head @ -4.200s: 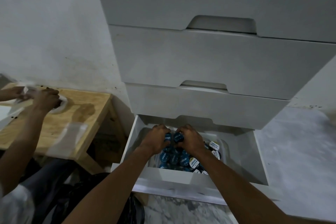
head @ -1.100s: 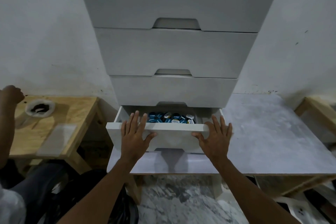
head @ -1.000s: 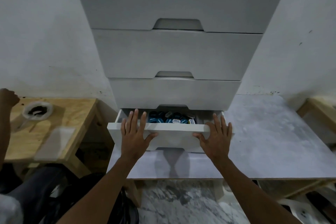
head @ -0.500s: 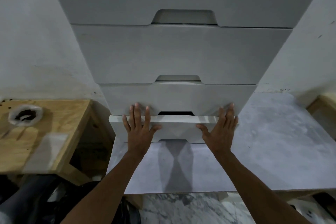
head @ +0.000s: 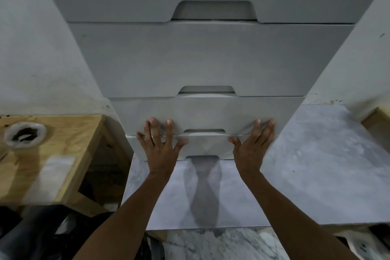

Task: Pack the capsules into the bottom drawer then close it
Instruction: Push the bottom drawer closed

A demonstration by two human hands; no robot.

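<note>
The white bottom drawer point(head: 203, 145) of the chest sits pushed in, its front nearly flush under the drawer above. My left hand point(head: 159, 148) presses flat on the left part of its front, fingers straight and spread. On the right part, my right hand point(head: 252, 146) lies flat the same way, fingertips reaching onto the drawer above. The capsules are hidden inside the drawer.
The white chest point(head: 198, 63) stands on a grey marbled board point(head: 306, 175) against a pale wall. A low plywood table point(head: 61, 154) at the left carries a white ring-shaped holder point(head: 25, 134). Dark bags lie on the floor at lower left point(head: 42, 234).
Both hands have pushed the bottom drawer further in; the gap that showed the capsules has gone. The camera has moved closer to the chest.
</note>
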